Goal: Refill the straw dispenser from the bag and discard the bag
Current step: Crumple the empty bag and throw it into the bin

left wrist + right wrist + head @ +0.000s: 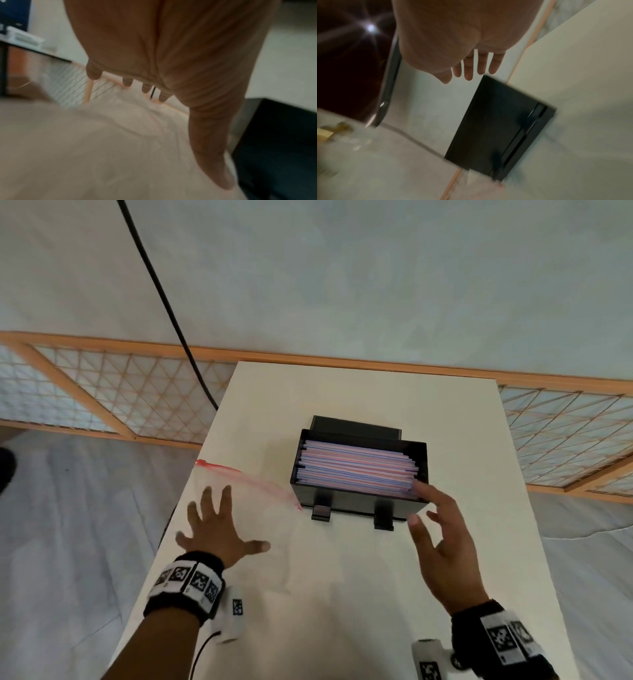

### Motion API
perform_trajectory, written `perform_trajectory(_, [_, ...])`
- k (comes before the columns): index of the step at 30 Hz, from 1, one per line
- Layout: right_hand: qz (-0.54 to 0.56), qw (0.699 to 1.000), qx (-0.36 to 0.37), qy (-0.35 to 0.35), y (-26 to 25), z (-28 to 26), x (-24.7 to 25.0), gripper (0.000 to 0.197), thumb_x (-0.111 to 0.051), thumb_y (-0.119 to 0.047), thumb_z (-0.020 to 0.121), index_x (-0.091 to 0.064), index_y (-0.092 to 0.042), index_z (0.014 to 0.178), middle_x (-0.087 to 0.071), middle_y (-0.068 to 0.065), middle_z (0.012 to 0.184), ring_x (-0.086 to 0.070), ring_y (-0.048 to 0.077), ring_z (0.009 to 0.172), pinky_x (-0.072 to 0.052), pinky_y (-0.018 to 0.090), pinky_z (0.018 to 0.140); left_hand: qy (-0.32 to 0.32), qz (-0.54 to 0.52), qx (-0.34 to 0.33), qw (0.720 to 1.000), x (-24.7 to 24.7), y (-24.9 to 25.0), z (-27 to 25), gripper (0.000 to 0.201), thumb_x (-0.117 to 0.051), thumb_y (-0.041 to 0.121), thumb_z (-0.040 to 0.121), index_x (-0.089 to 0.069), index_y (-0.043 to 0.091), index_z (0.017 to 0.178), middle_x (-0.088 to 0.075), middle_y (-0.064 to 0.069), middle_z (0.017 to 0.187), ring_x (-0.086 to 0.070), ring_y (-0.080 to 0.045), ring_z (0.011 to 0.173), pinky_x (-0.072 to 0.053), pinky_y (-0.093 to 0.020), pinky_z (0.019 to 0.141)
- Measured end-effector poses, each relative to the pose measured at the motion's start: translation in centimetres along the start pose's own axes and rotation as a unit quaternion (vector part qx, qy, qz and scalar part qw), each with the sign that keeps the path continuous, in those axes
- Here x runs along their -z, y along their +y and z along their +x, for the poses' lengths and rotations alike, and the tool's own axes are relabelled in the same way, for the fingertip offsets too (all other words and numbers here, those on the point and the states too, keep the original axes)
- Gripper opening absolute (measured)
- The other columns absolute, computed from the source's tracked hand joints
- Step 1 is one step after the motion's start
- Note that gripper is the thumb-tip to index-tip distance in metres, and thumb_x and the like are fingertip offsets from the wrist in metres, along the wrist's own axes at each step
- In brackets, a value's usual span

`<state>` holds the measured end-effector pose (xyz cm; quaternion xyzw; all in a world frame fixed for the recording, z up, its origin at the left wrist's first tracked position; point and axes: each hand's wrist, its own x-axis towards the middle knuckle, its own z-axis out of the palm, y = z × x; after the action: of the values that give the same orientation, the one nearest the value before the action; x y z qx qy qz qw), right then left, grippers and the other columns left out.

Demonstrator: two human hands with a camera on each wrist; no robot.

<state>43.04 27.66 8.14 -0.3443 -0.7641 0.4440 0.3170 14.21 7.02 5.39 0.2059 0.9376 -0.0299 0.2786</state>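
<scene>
Bag (246, 501): lay flat on counter (359, 594), under spread, empty left hand (214, 529).
Dispenser (359, 470): stood beside splayed, empty right hand (442, 546).

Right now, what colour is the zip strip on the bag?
Red, running along the clear bag's zip strip; the head view shows it best.

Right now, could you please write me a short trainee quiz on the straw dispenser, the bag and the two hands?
1. True or false: the straw dispenser holds straws.
2. Which hand is spread above the clear bag: left hand or right hand?
3. Fill in: the bag's zip strip is ____ in colour.

Key: 1 true. 2 left hand. 3 red.
</scene>
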Motion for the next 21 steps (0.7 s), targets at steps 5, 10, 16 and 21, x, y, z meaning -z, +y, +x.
perform_trajectory(5, [-0.08,0.972,0.159,-0.154,-5.9,-1.6,-5.7,0.034,-0.058,-0.029,0.099,-0.056,-0.03,0.134,-0.052,-0.015,0.138,-0.047,0.005,0.133,-0.044,0.031,0.108,0.02,-0.098,-0.039,0.994,-4.2,-3.0,1.9,0.085,-0.062,0.028,0.092,-0.011,0.018,0.16,-0.02,-0.014,0.163,-0.036,-0.035,0.143,-0.031,-0.041,0.118])
perform_trajectory(10, [-0.154,0.92,0.135,-0.334,-8.7,-2.0,-13.7,0.08,-0.067,-0.061,0.088,-0.027,-0.042,0.154,-0.013,-0.015,0.166,-0.018,-0.001,0.148,-0.035,0.033,0.12,0.106,-0.212,-0.102,0.966,-3.4,-6.5,1.5,0.045,-0.054,0.0,0.091,-0.06,0.01,0.135,-0.064,-0.015,0.134,-0.059,-0.033,0.125,-0.041,-0.036,0.108])
perform_trajectory(16, [-0.067,0.898,0.073,-0.428,-13.2,-0.6,-24.7,0.103,-0.092,-0.051,0.064,-0.031,-0.049,0.147,-0.028,-0.015,0.158,-0.03,0.007,0.147,-0.034,0.032,0.122,0.058,-0.399,-0.203,0.893,1.6,-11.9,-1.5,0.03,-0.052,0.016,0.1,-0.06,0.024,0.127,-0.066,0.011,0.122,-0.062,-0.008,0.111,-0.047,-0.026,0.102])
perform_trajectory(21, [0.031,0.899,-0.062,-0.432,-16.1,-1.5,-31.8,0.045,-0.072,-0.012,0.093,-0.058,-0.035,0.129,-0.069,-0.024,0.114,-0.065,-0.002,0.109,-0.055,0.028,0.097,0.21,-0.388,-0.119,0.889,3.5,-17.3,-3.2,0.025,-0.063,0.026,0.097,-0.06,0.036,0.119,-0.071,0.013,0.106,-0.069,-0.004,0.1,-0.05,-0.024,0.092])
